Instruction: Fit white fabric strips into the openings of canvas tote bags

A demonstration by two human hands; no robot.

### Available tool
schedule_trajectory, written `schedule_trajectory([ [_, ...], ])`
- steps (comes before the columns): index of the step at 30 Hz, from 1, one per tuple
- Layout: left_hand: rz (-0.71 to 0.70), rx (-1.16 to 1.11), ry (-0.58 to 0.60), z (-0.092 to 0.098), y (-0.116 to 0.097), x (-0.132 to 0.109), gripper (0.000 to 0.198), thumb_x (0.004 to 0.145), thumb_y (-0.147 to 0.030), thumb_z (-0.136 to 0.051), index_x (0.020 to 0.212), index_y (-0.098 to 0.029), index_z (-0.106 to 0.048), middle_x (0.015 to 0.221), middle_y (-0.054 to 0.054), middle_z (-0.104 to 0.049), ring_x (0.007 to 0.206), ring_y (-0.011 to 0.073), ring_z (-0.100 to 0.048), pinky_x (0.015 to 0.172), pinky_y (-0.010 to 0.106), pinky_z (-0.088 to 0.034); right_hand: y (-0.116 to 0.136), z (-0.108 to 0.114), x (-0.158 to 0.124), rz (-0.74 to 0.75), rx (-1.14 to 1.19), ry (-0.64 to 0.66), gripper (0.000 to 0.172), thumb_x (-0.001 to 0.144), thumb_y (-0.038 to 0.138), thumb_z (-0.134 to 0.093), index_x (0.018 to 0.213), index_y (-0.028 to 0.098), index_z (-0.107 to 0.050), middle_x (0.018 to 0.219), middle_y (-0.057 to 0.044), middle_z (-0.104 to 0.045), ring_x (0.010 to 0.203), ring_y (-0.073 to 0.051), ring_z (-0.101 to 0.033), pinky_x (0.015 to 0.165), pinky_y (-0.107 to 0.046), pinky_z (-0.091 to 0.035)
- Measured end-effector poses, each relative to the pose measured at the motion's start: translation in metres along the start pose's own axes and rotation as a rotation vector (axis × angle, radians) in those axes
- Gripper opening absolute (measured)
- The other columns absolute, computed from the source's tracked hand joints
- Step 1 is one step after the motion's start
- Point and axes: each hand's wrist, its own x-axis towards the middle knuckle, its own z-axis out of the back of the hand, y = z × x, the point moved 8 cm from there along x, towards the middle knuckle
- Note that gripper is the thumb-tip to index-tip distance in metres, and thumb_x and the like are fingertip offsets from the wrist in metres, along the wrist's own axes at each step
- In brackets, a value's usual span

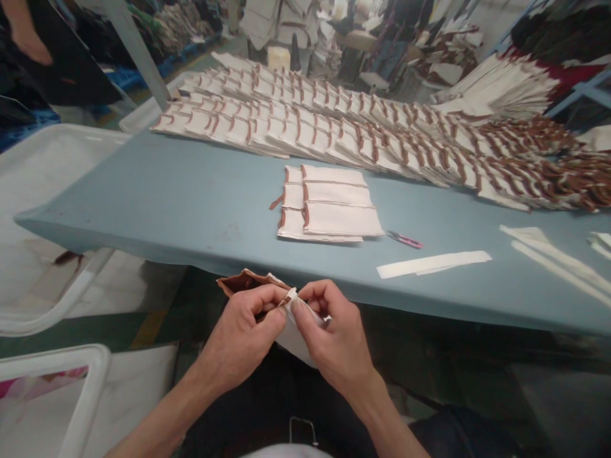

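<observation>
Just off the front edge of the table, a white fabric piece with brown trim is pinched between both hands. My left hand closes thumb and forefinger on its trimmed edge, with a brown-lined part sticking out behind the fingers. My right hand grips the white cloth close beside, its fingertips nearly touching the left ones. The far side of the piece is hidden by the hands. Beyond them, a small stack of white pieces with brown edges lies flat on the blue table.
Pink-handled snips and white strips lie on the blue-covered table. Long overlapping rows of white and brown pieces run along the back. White bins stand at the left. A person's hand shows at upper left.
</observation>
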Motion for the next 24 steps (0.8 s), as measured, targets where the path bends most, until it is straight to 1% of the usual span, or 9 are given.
schedule_trajectory([
  [4, -0.015, -0.053, 0.073, -0.004, -0.006, 0.001, 0.024, 0.081, -0.026, -0.053, 0.086, -0.014, -0.074, 0.077, 0.001, -0.073, 0.07, 0.0169, -0.062, 0.064, 0.023, -0.047, -0.014, -0.004, 0.003, -0.157, 0.163, 0.12, 0.018, 0.086, 0.037, -0.064, 0.088, 0.02, -0.061, 0.06, 0.008, -0.049, 0.052, -0.01, -0.044, 0.05, -0.022, -0.033],
  [7, -0.053, -0.044, 0.102, -0.003, -0.007, 0.002, 0.023, 0.083, -0.027, -0.053, 0.083, -0.015, -0.072, 0.081, 0.002, -0.073, 0.075, 0.0178, -0.062, 0.066, 0.024, -0.047, -0.023, -0.013, 0.005, -0.254, 0.337, 0.224, 0.022, 0.083, 0.039, -0.067, 0.086, 0.02, -0.056, 0.059, 0.009, -0.045, 0.052, -0.009, -0.038, 0.051, -0.022, -0.031],
  [9, -0.069, -0.034, 0.12, -0.003, -0.005, 0.003, 0.024, 0.084, -0.028, -0.053, 0.083, -0.015, -0.072, 0.082, 0.002, -0.073, 0.076, 0.0175, -0.062, 0.068, 0.024, -0.047, -0.028, -0.021, 0.006, -0.319, 0.433, 0.307, 0.025, 0.08, 0.041, -0.068, 0.084, 0.021, -0.053, 0.059, 0.009, -0.046, 0.052, -0.009, -0.037, 0.051, -0.022, -0.03],
  [11, -0.062, -0.021, 0.132, -0.003, -0.002, 0.003, 0.023, 0.085, -0.029, -0.054, 0.083, -0.015, -0.072, 0.079, 0.001, -0.071, 0.073, 0.0163, -0.059, 0.067, 0.024, -0.046, -0.03, -0.026, 0.006, -0.36, 0.467, 0.355, 0.027, 0.078, 0.041, -0.069, 0.082, 0.021, -0.052, 0.06, 0.008, -0.049, 0.052, -0.009, -0.038, 0.051, -0.022, -0.029],
  [16, -0.028, -0.005, 0.083, -0.001, 0.003, 0.005, 0.025, 0.083, -0.032, -0.053, 0.077, -0.013, -0.07, 0.067, -0.001, -0.062, 0.063, 0.0136, -0.051, 0.06, 0.023, -0.04, -0.028, -0.026, 0.012, -0.341, 0.486, 0.372, 0.027, 0.078, 0.042, -0.068, 0.08, 0.021, -0.052, 0.06, 0.008, -0.048, 0.052, -0.008, -0.036, 0.05, -0.021, -0.027],
  [19, -0.016, 0.011, 0.058, -0.001, 0.003, 0.007, 0.025, 0.082, -0.032, -0.053, 0.075, -0.014, -0.069, 0.066, -0.001, -0.061, 0.061, 0.0133, -0.048, 0.057, 0.023, -0.038, -0.026, -0.027, 0.015, -0.296, 0.476, 0.381, 0.027, 0.081, 0.044, -0.066, 0.08, 0.02, -0.052, 0.059, 0.008, -0.047, 0.052, -0.009, -0.035, 0.05, -0.022, -0.026],
  [22, 0.001, 0.035, 0.023, -0.001, 0.006, 0.008, 0.023, 0.079, -0.029, -0.052, 0.074, -0.014, -0.069, 0.067, -0.001, -0.063, 0.061, 0.0135, -0.049, 0.057, 0.023, -0.038, -0.029, -0.032, 0.017, -0.258, 0.444, 0.347, 0.026, 0.083, 0.043, -0.064, 0.079, 0.021, -0.051, 0.058, 0.009, -0.044, 0.051, -0.009, -0.036, 0.05, -0.022, -0.026],
  [24, 0.024, 0.038, -0.007, 0.0, 0.009, 0.009, 0.023, 0.078, -0.028, -0.051, 0.074, -0.014, -0.07, 0.065, -0.001, -0.062, 0.059, 0.0132, -0.047, 0.056, 0.023, -0.037, -0.032, -0.035, 0.018, -0.225, 0.4, 0.289, 0.024, 0.083, 0.04, -0.063, 0.078, 0.021, -0.049, 0.056, 0.009, -0.042, 0.051, -0.009, -0.035, 0.05, -0.022, -0.026],
])
